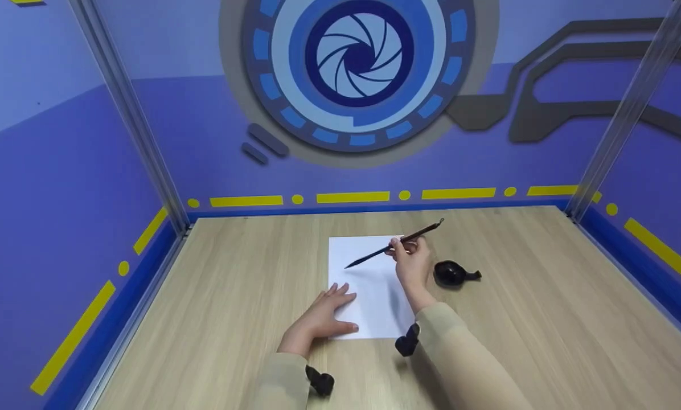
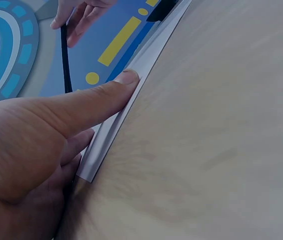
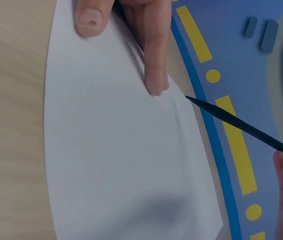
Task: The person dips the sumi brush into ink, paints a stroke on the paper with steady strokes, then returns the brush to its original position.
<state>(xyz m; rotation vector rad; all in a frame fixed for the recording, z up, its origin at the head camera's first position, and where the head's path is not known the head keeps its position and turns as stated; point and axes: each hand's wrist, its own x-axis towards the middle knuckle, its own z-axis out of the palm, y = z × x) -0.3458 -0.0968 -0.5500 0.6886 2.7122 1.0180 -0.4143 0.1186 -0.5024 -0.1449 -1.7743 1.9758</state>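
A sheet of white paper [image 1: 372, 296] lies on the wooden table. My left hand [image 1: 324, 316] rests on its lower left part with fingers spread. In the left wrist view, the thumb [image 2: 104, 102] lies along the paper's near edge. My right hand [image 1: 413, 266] pinches a dark writing brush [image 1: 369, 255] partway along its handle, over the paper's right side. The brush slants, its pointed black tip down toward the paper's upper left and its looped end up to the right. In the right wrist view, the tip [image 3: 190, 99] appears beside the left hand's fingertips.
Right of the paper sits a small black dish [image 1: 450, 274] with a short handle pointing right. Purple-blue printed panels [image 1: 204, 142] stand behind the table and on both sides, with metal posts [image 1: 138, 114] at the corners. Black wrist mounts [image 1: 320, 381] stick out from the sleeves.
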